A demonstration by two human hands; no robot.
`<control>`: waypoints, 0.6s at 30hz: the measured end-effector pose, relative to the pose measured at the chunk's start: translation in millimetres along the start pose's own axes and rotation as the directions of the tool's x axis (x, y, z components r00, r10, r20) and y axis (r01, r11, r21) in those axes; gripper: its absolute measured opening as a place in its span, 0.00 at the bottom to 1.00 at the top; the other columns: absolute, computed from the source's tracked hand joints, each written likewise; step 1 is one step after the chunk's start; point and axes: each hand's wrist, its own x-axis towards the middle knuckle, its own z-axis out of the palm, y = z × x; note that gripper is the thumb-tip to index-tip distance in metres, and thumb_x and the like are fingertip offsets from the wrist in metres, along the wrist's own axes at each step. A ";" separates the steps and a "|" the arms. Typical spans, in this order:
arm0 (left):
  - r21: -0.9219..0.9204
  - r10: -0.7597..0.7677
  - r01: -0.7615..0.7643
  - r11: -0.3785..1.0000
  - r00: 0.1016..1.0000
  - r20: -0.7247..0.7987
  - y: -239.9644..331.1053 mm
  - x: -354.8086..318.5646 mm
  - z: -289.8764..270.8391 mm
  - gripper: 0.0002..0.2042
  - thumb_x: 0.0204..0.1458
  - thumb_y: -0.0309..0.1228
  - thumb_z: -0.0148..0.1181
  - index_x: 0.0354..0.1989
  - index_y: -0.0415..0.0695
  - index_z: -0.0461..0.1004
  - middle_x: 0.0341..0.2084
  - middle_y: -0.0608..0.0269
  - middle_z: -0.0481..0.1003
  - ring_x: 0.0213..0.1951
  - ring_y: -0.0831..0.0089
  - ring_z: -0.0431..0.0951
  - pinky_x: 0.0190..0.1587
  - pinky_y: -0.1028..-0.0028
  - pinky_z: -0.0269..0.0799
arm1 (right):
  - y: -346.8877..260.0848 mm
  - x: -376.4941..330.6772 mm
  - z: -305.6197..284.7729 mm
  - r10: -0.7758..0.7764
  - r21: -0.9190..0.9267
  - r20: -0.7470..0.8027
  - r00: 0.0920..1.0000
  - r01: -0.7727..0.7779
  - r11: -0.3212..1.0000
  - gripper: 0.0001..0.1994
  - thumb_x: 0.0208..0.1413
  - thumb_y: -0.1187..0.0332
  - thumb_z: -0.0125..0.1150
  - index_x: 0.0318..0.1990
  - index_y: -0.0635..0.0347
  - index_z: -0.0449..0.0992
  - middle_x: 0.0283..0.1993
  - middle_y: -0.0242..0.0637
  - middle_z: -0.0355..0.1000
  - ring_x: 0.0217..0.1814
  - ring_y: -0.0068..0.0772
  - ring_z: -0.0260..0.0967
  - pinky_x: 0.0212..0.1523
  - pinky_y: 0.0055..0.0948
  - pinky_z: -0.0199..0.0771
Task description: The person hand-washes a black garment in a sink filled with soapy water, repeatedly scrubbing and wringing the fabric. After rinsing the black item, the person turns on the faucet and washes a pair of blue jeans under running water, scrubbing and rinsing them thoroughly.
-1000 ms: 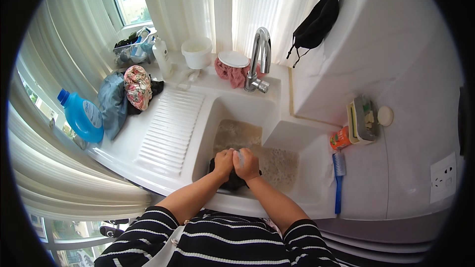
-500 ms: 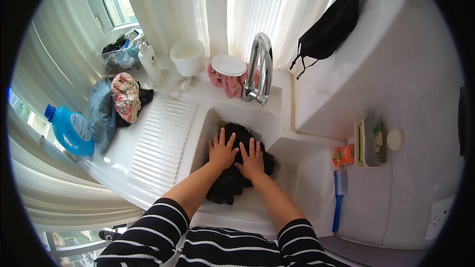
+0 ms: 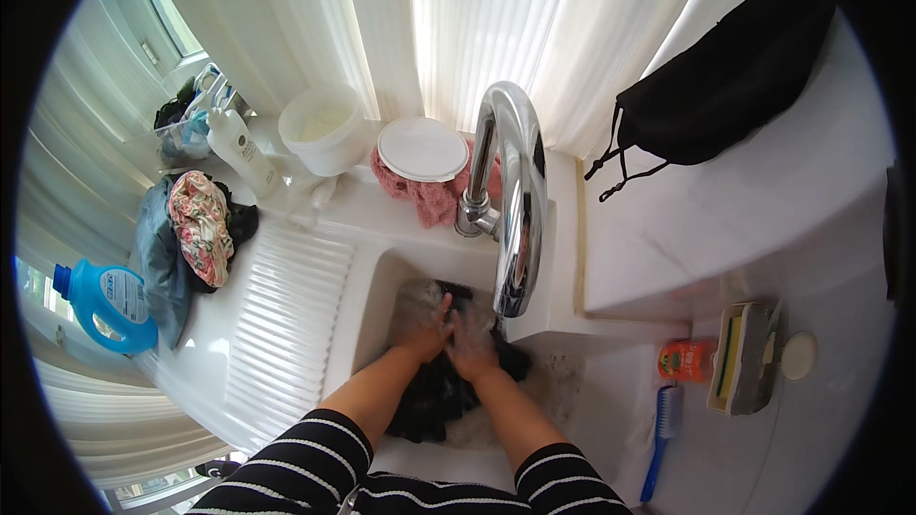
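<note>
Black wet cloth (image 3: 429, 396) lies bunched in murky water in the white sink (image 3: 367, 310). My left hand (image 3: 426, 334) is low in the basin over the cloth, its fingers stretched forward and partly blurred. Close beside it, almost touching, my right hand (image 3: 469, 348) reaches into the water with fingers extended, their tips smeared by motion. Neither hand visibly grips the cloth. Part of the cloth shows below the wrists and another part right of my right hand. Above the basin's far right side curves a chrome faucet (image 3: 520, 219).
A ribbed washboard (image 3: 286, 315) adjoins the sink's left. Beyond it are a blue detergent bottle (image 3: 114, 305), a floral cloth (image 3: 200, 229), a white pump bottle (image 3: 240, 153), and a white tub (image 3: 324, 133). On the right lie a blue brush (image 3: 660, 439) and a soap box (image 3: 744, 358); a black mask (image 3: 730, 76) hangs above.
My hands went from lying spread on the cloth to deeper in the water and closer together. The water looks stirred up. The whole view has shifted nearer to the faucet.
</note>
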 end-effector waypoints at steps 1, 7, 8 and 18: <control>-0.006 0.013 -0.013 1.000 0.999 -0.033 2.4 -3.2 -3.3 0.29 0.55 0.46 0.46 0.65 0.57 0.50 0.64 0.50 0.49 0.56 0.44 0.62 0.55 0.55 0.60 | -0.1 2.8 -1.5 -0.008 -0.011 -0.020 1.000 0.008 1.000 0.34 0.51 0.56 0.57 0.64 0.52 0.52 0.64 0.49 0.49 0.66 0.55 0.47 0.62 0.43 0.55; -0.557 -0.067 -0.241 0.795 0.877 -0.476 6.1 -26.7 -1.5 0.32 0.53 0.44 0.53 0.65 0.52 0.51 0.59 0.44 0.52 0.59 0.48 0.55 0.60 0.61 0.53 | -17.4 -16.2 -4.1 0.273 0.100 -0.183 0.944 -0.258 0.961 0.36 0.43 0.67 0.65 0.61 0.57 0.56 0.58 0.50 0.58 0.60 0.56 0.55 0.55 0.44 0.61; -0.671 -0.160 -0.147 0.727 0.913 -0.374 11.3 -34.6 -3.1 0.34 0.53 0.46 0.53 0.66 0.53 0.48 0.60 0.44 0.50 0.60 0.49 0.53 0.61 0.61 0.52 | -22.8 -21.4 4.8 0.410 0.130 -0.240 0.880 -0.390 0.912 0.36 0.41 0.69 0.66 0.61 0.57 0.57 0.58 0.49 0.59 0.60 0.56 0.55 0.54 0.44 0.62; -0.931 0.322 0.307 -0.199 0.917 0.234 37.1 -140.1 -88.3 0.38 0.49 0.65 0.45 0.61 0.50 0.57 0.55 0.54 0.64 0.57 0.61 0.64 0.56 0.63 0.62 | -64.6 -84.4 -87.1 -0.151 0.388 -0.345 0.926 0.287 0.876 0.24 0.43 0.66 0.63 0.51 0.57 0.70 0.50 0.46 0.66 0.52 0.43 0.63 0.55 0.37 0.60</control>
